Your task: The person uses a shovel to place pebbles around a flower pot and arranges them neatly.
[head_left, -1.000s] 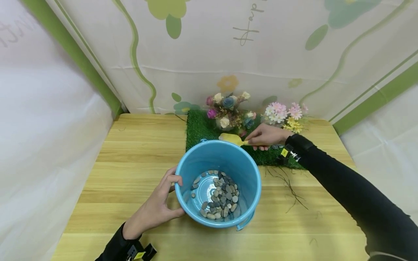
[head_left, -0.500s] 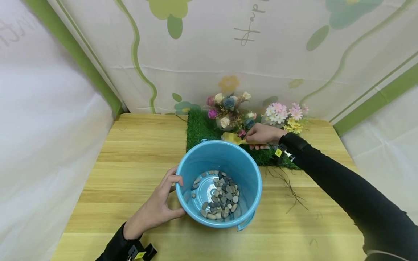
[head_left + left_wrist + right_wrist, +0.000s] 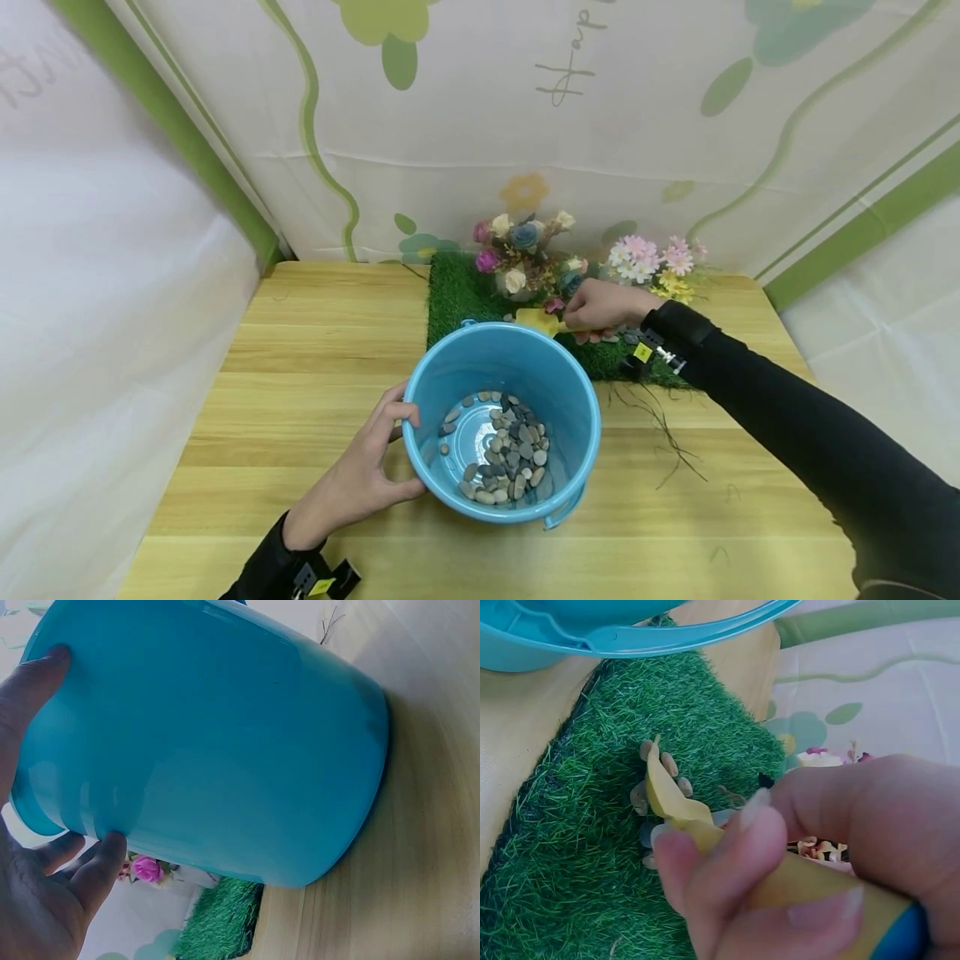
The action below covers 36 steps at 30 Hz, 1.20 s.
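Observation:
A blue bucket [image 3: 429, 367] stands on the wooden table, with several grey and beige pebbles [image 3: 517, 457] on its bottom. My left hand [image 3: 367, 462] holds its left rim, fingertips hooked over the edge and thumb against the outer wall. In the left wrist view, the thumb and fingers [image 3: 101, 874] touch the bucket's side. Beyond the bucket, my right hand [image 3: 607, 307] grips a small yellow trowel [image 3: 536, 321] by its handle. The right wrist view has the trowel's blade [image 3: 667, 787] on the artificial grass among several pebbles [image 3: 639, 797].
The green artificial grass mat [image 3: 457, 287] lies at the table's back. Mixed roses [image 3: 525, 242] and pink, white and yellow flowers [image 3: 648, 262] stand on it against a printed curtain [image 3: 450, 125]. Thin dark strands [image 3: 667, 433] lie on the table [image 3: 300, 375] right of the bucket.
My right hand and the trowel have shifted slightly, the blade ending a little farther right above the bucket's far rim. The left hand, bucket and pebbles inside it look unmoved.

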Each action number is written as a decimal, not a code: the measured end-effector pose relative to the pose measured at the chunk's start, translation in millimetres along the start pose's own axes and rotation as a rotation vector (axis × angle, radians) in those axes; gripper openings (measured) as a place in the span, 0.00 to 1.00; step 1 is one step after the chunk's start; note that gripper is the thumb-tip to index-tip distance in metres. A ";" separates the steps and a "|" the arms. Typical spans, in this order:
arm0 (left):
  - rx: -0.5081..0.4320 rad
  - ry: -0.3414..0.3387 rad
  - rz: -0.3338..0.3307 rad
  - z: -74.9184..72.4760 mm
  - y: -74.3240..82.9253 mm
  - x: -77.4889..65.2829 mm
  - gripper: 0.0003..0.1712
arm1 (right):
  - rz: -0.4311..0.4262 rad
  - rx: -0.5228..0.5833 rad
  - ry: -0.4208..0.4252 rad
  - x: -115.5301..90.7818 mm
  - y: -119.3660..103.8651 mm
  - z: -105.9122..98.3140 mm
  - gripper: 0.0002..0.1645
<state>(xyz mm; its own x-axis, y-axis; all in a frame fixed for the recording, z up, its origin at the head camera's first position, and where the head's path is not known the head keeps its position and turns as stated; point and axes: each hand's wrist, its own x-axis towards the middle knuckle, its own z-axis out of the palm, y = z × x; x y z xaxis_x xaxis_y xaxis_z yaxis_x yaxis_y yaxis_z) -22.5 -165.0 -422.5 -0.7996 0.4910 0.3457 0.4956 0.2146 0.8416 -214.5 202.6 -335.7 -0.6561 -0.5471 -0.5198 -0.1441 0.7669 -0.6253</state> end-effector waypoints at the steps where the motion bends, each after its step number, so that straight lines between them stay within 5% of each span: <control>1: 0.000 0.001 -0.001 -0.2 0.3 0.0 0.38 | 0.003 -0.008 -0.001 -2.4 -0.7 -0.3 0.20; 14: -0.006 0.005 -0.008 -0.2 1.2 -1.2 0.38 | -0.030 -0.044 -0.004 -51.6 -13.8 -18.2 0.20; 25: -0.005 0.004 -0.007 -0.2 0.6 -1.5 0.37 | -0.055 -0.084 0.110 -100.2 -37.5 -36.6 0.20; 36: 0.000 -0.006 -0.027 -0.1 2.1 -0.5 0.38 | -0.195 -0.159 0.197 -129.0 -57.8 -21.3 0.20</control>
<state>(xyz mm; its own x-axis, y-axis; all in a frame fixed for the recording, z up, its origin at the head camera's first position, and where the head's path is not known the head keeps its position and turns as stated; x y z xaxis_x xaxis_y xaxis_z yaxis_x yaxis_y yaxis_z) -21.1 -164.9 -420.9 -0.8109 0.4898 0.3202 0.4738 0.2284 0.8505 -137.4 236.0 -220.1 -0.7331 -0.6257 -0.2666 -0.3850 0.7050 -0.5956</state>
